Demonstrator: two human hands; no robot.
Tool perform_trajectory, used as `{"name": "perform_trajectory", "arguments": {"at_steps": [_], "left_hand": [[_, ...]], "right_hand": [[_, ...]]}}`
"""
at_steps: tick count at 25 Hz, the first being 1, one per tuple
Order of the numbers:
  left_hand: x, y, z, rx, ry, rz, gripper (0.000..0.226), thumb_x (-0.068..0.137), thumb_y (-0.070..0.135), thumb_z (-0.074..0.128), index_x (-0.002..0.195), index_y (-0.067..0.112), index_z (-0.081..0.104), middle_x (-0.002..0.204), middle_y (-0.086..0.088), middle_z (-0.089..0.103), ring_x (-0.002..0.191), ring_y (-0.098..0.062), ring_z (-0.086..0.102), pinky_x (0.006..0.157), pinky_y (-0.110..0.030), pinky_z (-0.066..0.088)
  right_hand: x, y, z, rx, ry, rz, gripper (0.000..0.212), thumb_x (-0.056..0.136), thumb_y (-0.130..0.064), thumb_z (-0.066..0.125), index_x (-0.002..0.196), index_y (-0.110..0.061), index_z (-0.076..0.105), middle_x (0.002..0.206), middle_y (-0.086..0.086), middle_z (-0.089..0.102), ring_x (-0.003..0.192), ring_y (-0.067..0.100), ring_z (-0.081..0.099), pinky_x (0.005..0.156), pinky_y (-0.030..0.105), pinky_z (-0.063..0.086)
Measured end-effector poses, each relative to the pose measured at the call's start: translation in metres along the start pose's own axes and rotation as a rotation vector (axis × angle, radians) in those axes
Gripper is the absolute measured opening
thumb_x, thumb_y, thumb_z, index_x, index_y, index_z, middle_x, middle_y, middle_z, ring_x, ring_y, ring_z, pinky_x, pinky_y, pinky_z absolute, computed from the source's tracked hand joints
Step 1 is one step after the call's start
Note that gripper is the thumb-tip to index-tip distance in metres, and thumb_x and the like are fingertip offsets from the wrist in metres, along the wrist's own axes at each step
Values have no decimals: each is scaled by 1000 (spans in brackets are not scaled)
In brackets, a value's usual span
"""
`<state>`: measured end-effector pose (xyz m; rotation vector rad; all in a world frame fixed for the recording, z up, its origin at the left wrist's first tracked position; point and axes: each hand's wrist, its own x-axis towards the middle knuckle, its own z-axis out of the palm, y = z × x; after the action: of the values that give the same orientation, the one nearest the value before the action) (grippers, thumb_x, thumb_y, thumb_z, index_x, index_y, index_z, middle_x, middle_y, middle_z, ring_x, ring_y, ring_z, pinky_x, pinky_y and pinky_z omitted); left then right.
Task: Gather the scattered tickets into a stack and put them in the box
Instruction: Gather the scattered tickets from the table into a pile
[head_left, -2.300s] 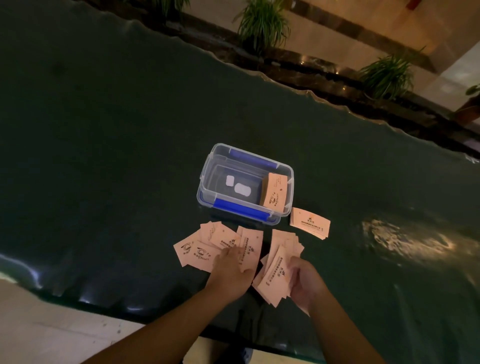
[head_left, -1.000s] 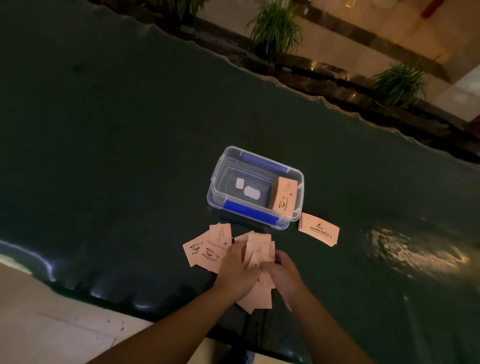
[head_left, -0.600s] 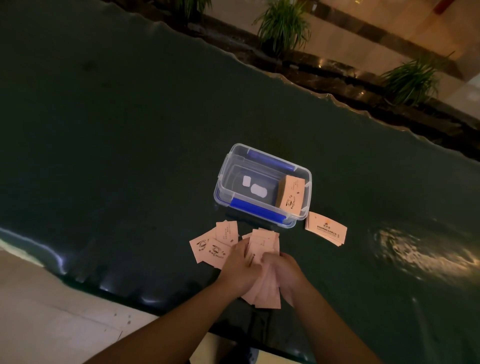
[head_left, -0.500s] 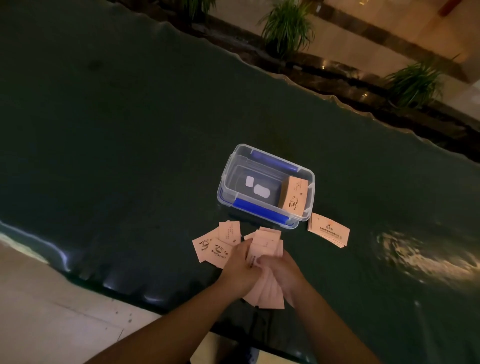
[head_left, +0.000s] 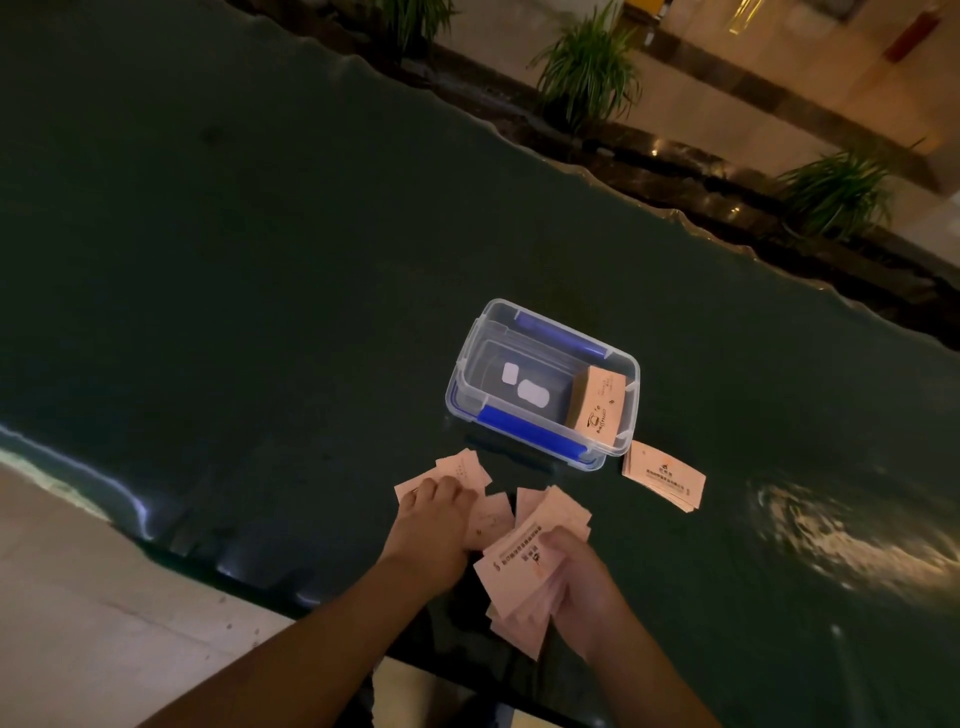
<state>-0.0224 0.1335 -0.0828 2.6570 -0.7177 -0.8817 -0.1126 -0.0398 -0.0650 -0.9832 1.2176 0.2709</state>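
My right hand (head_left: 574, 577) grips a rough bundle of pink tickets (head_left: 514, 577) near the table's front edge. My left hand (head_left: 434, 525) lies flat on loose tickets (head_left: 462, 467) spread on the dark table, fingers pressing them. More loose tickets (head_left: 545, 506) sit between the hands. Behind them stands a clear plastic box (head_left: 467, 379) with blue clips, open, with a neat stack of tickets (head_left: 597, 405) leaning at its right end. A small separate stack (head_left: 665, 475) lies on the table just right of the box.
The dark green table (head_left: 234, 260) stretches far to the left and back. Its front edge (head_left: 156, 540) runs close to my arms, with pale floor below. Potted plants (head_left: 587, 67) stand beyond the far edge. A bright reflection (head_left: 841, 540) shines at right.
My hands have come apart. The right hand keeps the gathered bundle, while the left has moved left onto the loose tickets. The view has shifted, so the box appears further right.
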Motion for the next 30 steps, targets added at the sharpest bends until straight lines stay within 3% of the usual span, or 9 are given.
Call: {"name": "perform_trajectory", "arguments": {"at_steps": [5,8,11,14,17,20,23,28,30], "left_hand": [[-7,2,7,-313,-31,17,57,97,24,66,151,23,47,157,-1,39,141,-18,45,120,-40,41],[-15,1,9,-474,-1,18,47,99,19,63,145,26,56,150,2,49,133,-14,53,114,-33,46],[-21,0,9,-640,143,-169,44,99,8,62,141,21,57,154,-2,45,134,-18,55,116,-34,46],[-20,1,7,-901,207,-341,46,95,9,68,138,21,56,147,-4,50,123,-19,62,95,-28,57],[-16,7,2,-1068,164,-328,41,95,9,67,133,22,56,126,4,61,99,-4,64,72,-19,55],[-10,14,0,-1139,157,-328,39,94,5,66,128,23,56,115,9,67,87,4,64,63,-15,51],[-11,21,-4,-1177,170,-336,37,95,11,68,126,28,56,117,10,67,91,0,66,66,-17,52],[-3,9,-23,-1100,131,-256,38,94,16,67,126,33,57,127,10,63,105,-4,64,70,-17,50],[5,-4,-30,-995,117,-258,44,91,23,68,131,34,56,133,7,60,119,-10,61,86,-29,58]], "right_hand": [[6,5,13,-21,-14,23,24,100,-9,59,121,-16,66,119,23,78,112,42,72,103,63,54],[13,0,15,-129,-4,-46,40,97,-9,65,136,-16,62,120,19,79,110,38,75,98,60,57],[11,-11,23,-303,5,-133,54,94,-8,69,145,-24,57,127,12,75,111,33,74,95,57,58],[9,-25,33,-487,-35,-228,62,93,-8,69,149,-29,54,139,7,70,122,30,69,94,51,57],[12,-30,42,-628,-79,-261,67,88,-8,71,150,-28,52,142,6,67,126,28,66,99,50,56],[13,-30,53,-690,-101,-254,71,84,-8,73,148,-27,49,142,5,65,124,26,66,98,48,58],[16,-26,55,-621,-101,-243,75,83,-7,74,150,-28,49,141,4,67,121,26,68,89,42,59],[20,-11,59,-184,-127,-143,67,87,0,69,146,-26,52,133,11,73,117,33,74,103,61,58],[22,-5,68,-57,-102,-119,65,86,1,69,145,-21,55,130,15,75,115,36,75,100,60,59]]}}
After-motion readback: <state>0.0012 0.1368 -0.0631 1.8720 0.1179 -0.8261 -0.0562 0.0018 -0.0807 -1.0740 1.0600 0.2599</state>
